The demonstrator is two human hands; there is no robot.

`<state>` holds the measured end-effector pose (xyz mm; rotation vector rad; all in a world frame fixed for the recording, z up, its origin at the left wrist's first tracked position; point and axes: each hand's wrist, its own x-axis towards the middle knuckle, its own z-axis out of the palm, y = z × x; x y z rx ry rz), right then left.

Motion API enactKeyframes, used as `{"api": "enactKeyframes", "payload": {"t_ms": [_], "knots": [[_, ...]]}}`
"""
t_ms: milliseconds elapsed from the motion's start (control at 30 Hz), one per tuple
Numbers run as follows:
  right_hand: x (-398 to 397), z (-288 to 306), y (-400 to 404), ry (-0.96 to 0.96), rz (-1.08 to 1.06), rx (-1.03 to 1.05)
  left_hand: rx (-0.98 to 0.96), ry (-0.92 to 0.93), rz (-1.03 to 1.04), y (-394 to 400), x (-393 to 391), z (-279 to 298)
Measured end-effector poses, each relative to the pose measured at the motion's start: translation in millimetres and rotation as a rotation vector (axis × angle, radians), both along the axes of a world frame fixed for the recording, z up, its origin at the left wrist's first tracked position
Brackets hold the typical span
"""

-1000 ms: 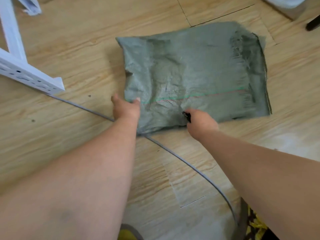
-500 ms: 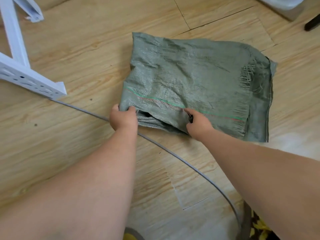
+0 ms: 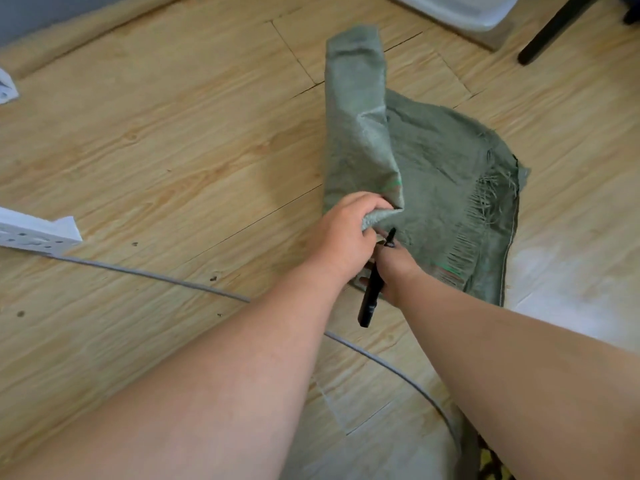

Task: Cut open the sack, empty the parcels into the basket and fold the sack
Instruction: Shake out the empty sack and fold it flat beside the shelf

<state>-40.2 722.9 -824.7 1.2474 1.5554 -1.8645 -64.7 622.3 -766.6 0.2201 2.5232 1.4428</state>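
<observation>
The green woven sack (image 3: 446, 188) lies on the wooden floor (image 3: 173, 150), limp and flat, with its left part lifted and folded upward into a tall flap that stands over the rest. Its frayed, cut edge runs down the right side, loose threads hanging from it, and a thin green and red stripe shows near the lifted corner.

The left hand (image 3: 346, 233) has its grip clenched on that raised corner of the sack, fingers curled over the bunched cloth and thumb beneath. The right hand (image 3: 394, 271) sits just beside and below it, touching the sack's lower edge, its grip wrapped round a slim black cutter (image 3: 371, 296). The cutter's body slants down and to the left out of the fist, and a small dark tip pokes up above the knuckles; it may be the blade end, though the view is too blurred to be sure. Both bare forearms reach in from the bottom of the view and nearly cross at the wrists.

A grey cable (image 3: 156, 275) curves across the floor under both arms, well apart from the sack. A white perforated metal bracket (image 3: 38, 233) juts in from the left edge. At the top right stand a dark furniture leg (image 3: 550, 32) and a white plastic container (image 3: 460, 8).
</observation>
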Motion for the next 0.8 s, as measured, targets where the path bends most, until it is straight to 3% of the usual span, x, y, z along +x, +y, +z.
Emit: {"api": "enactKeyframes", "payload": {"t_ms": [67, 167, 300, 433, 500, 567, 667, 733, 800], "knots": [[9.7, -6.1, 18.8, -0.020, 0.009, 0.139, 0.007, -0.049, 0.098, 10.2, 0.8, 3.0], [19.7, -9.9, 38.0, -0.032, 0.066, 0.358, -0.140, -0.085, 0.294, 7.8, -2.3, -0.5], [3.9, 1.4, 46.5, 0.070, 0.222, 0.599, -0.324, -0.101, 0.326, -9.2, -2.9, -6.8], [-25.8, 10.9, 38.7, 0.097, 0.325, 0.473, -0.503, -0.052, 0.231, -35.0, 0.2, -4.1], [-33.4, 11.7, 31.5, 0.009, 0.381, 0.344, -0.698, -0.189, 0.217, -62.4, 5.2, -12.8], [-38.3, 7.9, 22.4, -0.057, 0.444, 0.272, -0.800, -0.487, 0.246, -91.5, 11.7, -16.8], [-48.2, 0.2, 3.6, -0.090, 0.557, 0.273, -0.919, -0.860, 0.006, -113.6, 12.2, -14.5], [-56.8, -2.0, -6.6, -0.096, 0.651, 0.330, -0.777, -0.973, -0.038, -120.5, 7.9, -13.9], [-64.5, -4.0, -10.8, -0.088, 0.683, 0.344, -0.407, -1.050, 0.214, -123.9, 0.3, -10.1]]}}
